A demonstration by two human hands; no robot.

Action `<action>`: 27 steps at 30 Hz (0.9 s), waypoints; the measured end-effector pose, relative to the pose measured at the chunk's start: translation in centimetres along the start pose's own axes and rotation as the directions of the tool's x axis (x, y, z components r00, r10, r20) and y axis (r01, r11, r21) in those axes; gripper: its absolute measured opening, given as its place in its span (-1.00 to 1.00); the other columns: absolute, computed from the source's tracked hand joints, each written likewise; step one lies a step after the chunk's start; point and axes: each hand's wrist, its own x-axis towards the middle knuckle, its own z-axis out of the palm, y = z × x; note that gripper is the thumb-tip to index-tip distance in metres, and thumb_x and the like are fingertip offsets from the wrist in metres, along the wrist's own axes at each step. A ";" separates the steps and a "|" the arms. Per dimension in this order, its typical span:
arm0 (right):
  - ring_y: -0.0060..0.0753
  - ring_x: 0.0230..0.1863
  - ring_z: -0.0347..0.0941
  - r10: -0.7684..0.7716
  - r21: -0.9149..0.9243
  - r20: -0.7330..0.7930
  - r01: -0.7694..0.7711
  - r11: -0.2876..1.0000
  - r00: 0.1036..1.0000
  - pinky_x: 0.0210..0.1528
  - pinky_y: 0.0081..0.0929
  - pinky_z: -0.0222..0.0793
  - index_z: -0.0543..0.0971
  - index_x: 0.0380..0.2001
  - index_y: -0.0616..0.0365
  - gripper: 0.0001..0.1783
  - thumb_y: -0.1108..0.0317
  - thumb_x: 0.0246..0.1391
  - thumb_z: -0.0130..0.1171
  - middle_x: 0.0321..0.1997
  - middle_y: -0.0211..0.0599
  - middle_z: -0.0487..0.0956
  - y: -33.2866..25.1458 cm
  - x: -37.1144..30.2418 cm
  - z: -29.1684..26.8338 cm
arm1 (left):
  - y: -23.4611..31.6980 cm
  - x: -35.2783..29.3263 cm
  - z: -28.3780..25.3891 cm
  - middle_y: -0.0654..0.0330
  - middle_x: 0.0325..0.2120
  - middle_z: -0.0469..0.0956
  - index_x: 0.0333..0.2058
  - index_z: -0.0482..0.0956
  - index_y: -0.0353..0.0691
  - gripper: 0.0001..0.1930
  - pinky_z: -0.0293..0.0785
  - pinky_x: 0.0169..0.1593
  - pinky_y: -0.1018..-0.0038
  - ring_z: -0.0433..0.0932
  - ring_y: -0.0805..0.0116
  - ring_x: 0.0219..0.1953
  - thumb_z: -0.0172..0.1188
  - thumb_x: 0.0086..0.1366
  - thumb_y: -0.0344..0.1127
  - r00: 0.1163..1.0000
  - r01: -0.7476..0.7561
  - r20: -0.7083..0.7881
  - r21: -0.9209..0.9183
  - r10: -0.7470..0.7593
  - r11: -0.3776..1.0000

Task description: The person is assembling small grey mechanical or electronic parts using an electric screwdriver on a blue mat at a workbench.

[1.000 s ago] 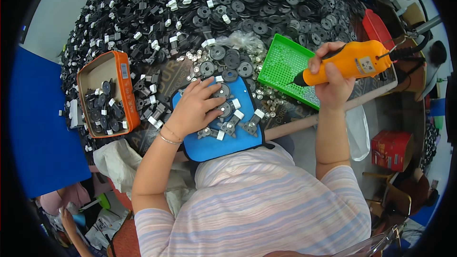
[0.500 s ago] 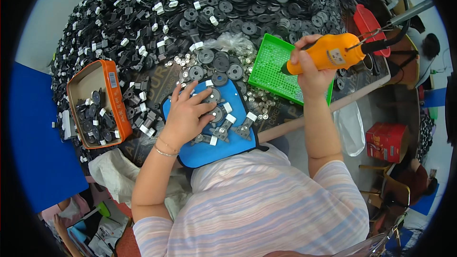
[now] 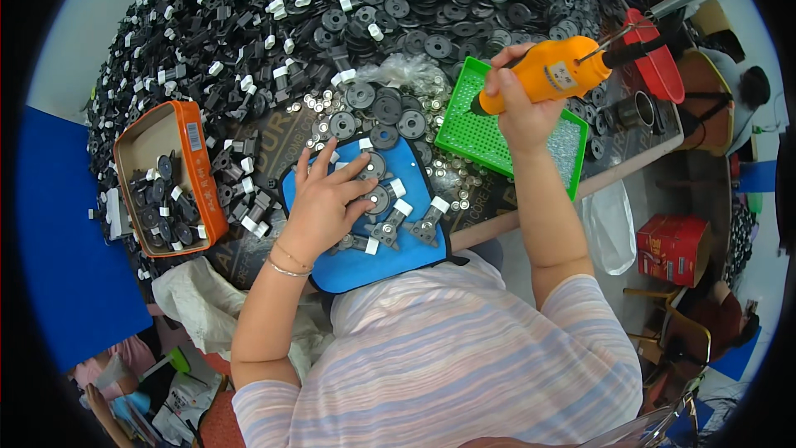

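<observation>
"Orange plastic on the driver (image 3: pixel 551 75): heavy?"

"Fairly, I'd guess, and stiff; grip its thick body. The right hand (image 3: pixel 529 116) is wrapped round it over the tray (image 3: pixel 467 129), by the worktop's (image 3: pixel 497 201) near edge."

"And the left hand (image 3: pixel 326 199)?"

"Spread, fingertips on a disc (image 3: pixel 381 202) on the mat (image 3: pixel 410 259), also at that edge. It looks light, hard, perhaps slippery; steady it by the rim."

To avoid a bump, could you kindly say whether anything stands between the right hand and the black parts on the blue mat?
The green tray's edge and loose metal pieces lie between the right hand and the blue mat; the left hand partly covers the black parts.
</observation>
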 end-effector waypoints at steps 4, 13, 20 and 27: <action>-0.47 -0.51 0.43 -0.002 -0.018 0.000 0.002 1.000 1.000 -0.43 -0.58 0.38 0.35 -0.18 0.22 -0.69 0.64 -0.03 0.09 -0.30 -0.16 0.47 0.5 0.0 0.2 | 0.0 -0.1 0.0 0.37 0.02 0.48 -0.26 0.66 0.05 -0.74 -0.21 0.29 -0.03 0.13 -0.01 0.26 0.32 0.00 -0.20 1.000 0.010 0.002 -0.002 -0.010 1.000; -0.51 -0.54 0.40 -0.025 -0.028 -0.041 0.023 0.999 0.999 -0.45 -0.60 0.36 0.35 -0.22 0.21 -0.72 0.65 -0.04 0.09 -0.41 -0.24 0.45 1.1 -0.1 0.8 | -0.1 -0.1 0.1 0.39 0.03 0.47 -0.25 0.66 0.06 -0.75 -0.24 0.30 -0.04 0.10 -0.03 0.28 0.31 0.01 -0.20 1.000 0.023 0.005 -0.008 -0.023 1.000; -0.50 -0.54 0.40 -0.001 -0.042 -0.012 0.000 0.999 1.000 -0.46 -0.57 0.35 0.36 -0.21 0.22 -0.71 0.65 -0.03 0.10 -0.39 -0.22 0.47 0.4 0.2 1.0 | -0.2 -0.3 0.3 0.39 0.03 0.46 -0.24 0.66 0.07 -0.74 -0.26 0.30 -0.05 0.10 -0.03 0.28 0.31 0.02 -0.19 1.000 0.028 -0.005 -0.009 -0.028 1.000; -0.50 -0.53 0.38 -0.016 0.306 0.040 0.003 0.952 0.999 -0.46 -0.56 0.39 0.36 -0.19 0.22 -0.69 0.65 -0.06 0.09 -0.31 -0.15 0.46 -3.9 -0.4 3.4 | -0.4 -0.4 0.5 0.39 0.05 0.45 -0.23 0.66 0.08 -0.73 -0.26 0.30 -0.07 0.10 -0.05 0.27 0.31 0.02 -0.19 1.000 0.000 -0.024 -0.006 -0.001 1.000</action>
